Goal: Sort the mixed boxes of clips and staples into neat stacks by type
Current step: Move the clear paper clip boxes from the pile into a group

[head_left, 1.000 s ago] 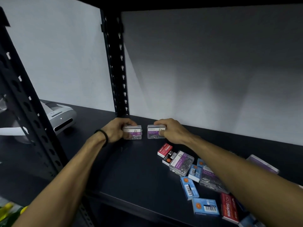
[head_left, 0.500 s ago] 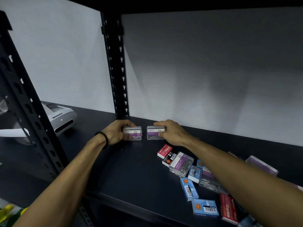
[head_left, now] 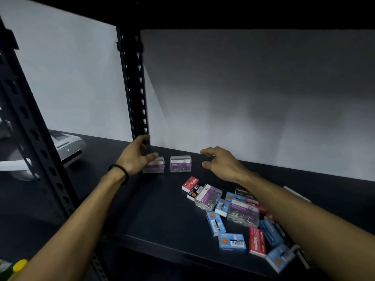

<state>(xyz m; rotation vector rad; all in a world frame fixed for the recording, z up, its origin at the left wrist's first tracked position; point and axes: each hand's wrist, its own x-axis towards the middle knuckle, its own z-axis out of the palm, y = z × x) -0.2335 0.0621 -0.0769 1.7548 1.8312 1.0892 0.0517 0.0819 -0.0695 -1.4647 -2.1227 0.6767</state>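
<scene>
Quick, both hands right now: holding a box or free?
Left hand: open, fingers spread over the left paper clip box, gripping nothing.
Right hand: open, holding nothing, beside the right paper clip box.

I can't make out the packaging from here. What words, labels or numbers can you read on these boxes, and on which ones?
"PAPER CLIP": purple label of the clear plastic box standing at the back.
"PAPER CLIP": purple label of the clear plastic box lying in the pile.
"Staples": red cardboard box near the back of the pile.
"Staples": red cardboard box at the front of the pile.
Barcodes on the blue cardboard boxes: digits too small to read.
</scene>
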